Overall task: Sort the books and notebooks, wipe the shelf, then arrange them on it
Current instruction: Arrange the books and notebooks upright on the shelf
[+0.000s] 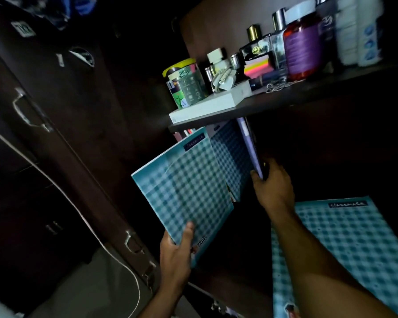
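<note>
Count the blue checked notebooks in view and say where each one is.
3. One checked notebook is held by the left hand; a second stands behind it under the shelf; a third lies lower right. More may be hidden in the dark.

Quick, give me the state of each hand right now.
Left hand: holds the front checked notebook at its lower corner.
Right hand: grips the lower end of the purple book standing under the shelf.
</note>
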{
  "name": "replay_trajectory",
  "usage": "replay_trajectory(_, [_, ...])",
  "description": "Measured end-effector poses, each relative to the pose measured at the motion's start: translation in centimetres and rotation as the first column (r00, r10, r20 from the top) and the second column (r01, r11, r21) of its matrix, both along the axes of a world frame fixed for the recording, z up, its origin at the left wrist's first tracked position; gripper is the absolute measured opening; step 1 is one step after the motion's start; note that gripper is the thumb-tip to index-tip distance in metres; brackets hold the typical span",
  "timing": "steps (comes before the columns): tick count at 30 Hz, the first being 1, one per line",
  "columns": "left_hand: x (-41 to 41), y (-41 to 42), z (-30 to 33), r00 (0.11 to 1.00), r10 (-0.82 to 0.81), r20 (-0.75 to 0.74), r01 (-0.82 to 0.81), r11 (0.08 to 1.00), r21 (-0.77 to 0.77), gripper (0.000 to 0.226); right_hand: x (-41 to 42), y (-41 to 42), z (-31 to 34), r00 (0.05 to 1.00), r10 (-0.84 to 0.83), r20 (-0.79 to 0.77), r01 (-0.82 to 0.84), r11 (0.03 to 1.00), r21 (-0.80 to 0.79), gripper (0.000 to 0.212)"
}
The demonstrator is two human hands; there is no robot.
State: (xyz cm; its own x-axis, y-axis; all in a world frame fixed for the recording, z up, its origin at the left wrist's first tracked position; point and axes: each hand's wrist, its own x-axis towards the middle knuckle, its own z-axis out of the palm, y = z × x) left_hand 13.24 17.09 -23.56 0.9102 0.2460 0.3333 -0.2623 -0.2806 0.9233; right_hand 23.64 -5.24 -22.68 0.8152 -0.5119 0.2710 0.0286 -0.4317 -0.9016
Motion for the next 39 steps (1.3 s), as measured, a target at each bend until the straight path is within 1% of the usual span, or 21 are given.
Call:
replay_trajectory(5, [0.3,-0.3,-0.1,0.998,-0.05,-0.022,0.047,0.992,-0.116,0.028,-0.2,0.1,0.1,1.0,0.0,0.007,0.0,0.999,-0.053,0.043])
replay_trajectory(9, [0.8,-2.0,-0.4,0.979,-0.183,-0.091,0.162,0.965,-0.205,0.024,0.0,-0.1,0.2,1.0,-0.008,0.029,0.009,1.0,-0.03,0.038])
replay_trajectory(10, [1.0,-2.2,-0.7,0.982,-0.164,-0.093,0.144,0.971,-0.192,0.031,-0.1,-0.2,0.1,0.999,-0.01,0.037,0.011,1.0,-0.023,0.038])
replay_trajectory(12, [1.4,-2.6,-0.9,0.991,-0.098,-0.087,0.085,0.986,-0.143,0.059,-0.3,-0.2,0.2,0.999,-0.012,0.047,0.013,1.0,-0.016,0.037])
replay_trajectory(13, [1.5,-2.9,-0.8,0.995,-0.071,-0.069,0.06,0.987,-0.148,0.063,-0.4,-0.1,0.3,0.999,-0.019,0.041,0.02,1.0,-0.015,0.038])
replay_trajectory(14, [1.7,-3.4,-0.7,0.998,-0.055,-0.041,0.048,0.985,-0.165,0.057,-0.4,-0.3,0.4,0.999,-0.03,0.032,0.031,0.999,-0.015,0.038])
replay_trajectory(16, [2.2,-4.6,-0.4,0.999,-0.045,0.018,0.048,0.978,-0.202,0.034,-0.4,-0.3,0.5,0.999,-0.043,0.006,0.043,0.999,-0.022,0.037])
replay_trajectory(17, [2.6,-5.5,-0.2,0.998,-0.046,0.04,0.053,0.977,-0.208,0.028,-0.4,-0.3,0.6,0.999,-0.043,-0.002,0.043,0.998,-0.038,0.037])
replay_trajectory(21, [4.4,-8.9,0.5,0.997,-0.036,0.066,0.048,0.981,-0.188,0.034,-0.6,0.0,0.6,0.998,-0.057,-0.026,0.054,0.992,-0.112,0.039])
replay_trajectory(22, [5.1,-9.3,0.4,0.995,-0.048,0.09,0.061,0.986,-0.152,0.036,-0.6,0.0,0.6,0.998,-0.056,-0.023,0.053,0.992,-0.118,0.04])
replay_trajectory(24, [6.6,-9.7,0.2,0.992,-0.078,0.102,0.073,0.996,0.048,0.043,-0.6,0.1,0.6,0.998,-0.051,-0.03,0.047,0.991,-0.125,0.042])
replay_trajectory(25, [7.4,-9.7,0.4,0.994,-0.097,0.041,0.089,0.981,0.171,0.05,-0.6,0.1,0.6,0.998,-0.055,-0.042,0.048,0.989,-0.138,0.045])
replay_trajectory(26, [8.1,-9.5,0.7,0.992,-0.106,-0.065,0.12,0.952,0.28,0.056,-0.6,0.1,0.6,0.996,-0.06,-0.058,0.05,0.986,-0.158,0.047])
replay_trajectory(27, [8.5,-9.2,1.2,0.976,-0.108,-0.189,0.17,0.922,0.349,0.057,-0.6,0.1,0.6,0.996,-0.059,-0.071,0.046,0.984,-0.172,0.047])
replay_trajectory(28, [8.6,-8.6,1.5,0.95,-0.115,-0.29,0.223,0.899,0.377,0.051,-0.6,0.1,0.6,0.996,-0.045,-0.077,0.032,0.986,-0.163,0.047])
replay_trajectory(29, [8.7,-8.0,1.6,0.93,-0.141,-0.338,0.267,0.892,0.364,0.04,-0.6,0.1,0.6,0.997,-0.027,-0.077,0.016,0.99,-0.142,0.046])
replay_trajectory(30, [8.7,-7.4,1.5,0.927,-0.165,-0.337,0.278,0.904,0.324,0.027,-0.5,0.2,0.7,0.997,-0.012,-0.072,0.002,0.992,-0.127,0.045])
replay_trajectory(31, [8.4,-6.9,1.3,0.934,-0.177,-0.31,0.266,0.924,0.274,0.015,-0.5,0.2,0.7,0.998,0.001,-0.065,-0.008,0.992,-0.123,0.044])
replay_trajectory(32, [8.3,-6.5,1.1,0.944,-0.176,-0.279,0.244,0.942,0.23,0.01,-0.5,0.2,0.7,0.998,0.008,-0.055,-0.015,0.992,-0.122,0.045])
replay_trajectory(35, [8.2,-6.6,0.5,0.96,-0.182,-0.212,0.22,0.96,0.175,0.012,-0.6,0.2,0.8,0.999,0.013,-0.049,-0.019,0.993,-0.12,0.046])
replay_trajectory(39, [9.1,-8.1,1.3,0.969,-0.174,-0.174,0.215,0.944,0.251,0.032,-0.6,0.4,0.6,0.996,0.024,-0.086,-0.037,0.988,-0.15,0.047])
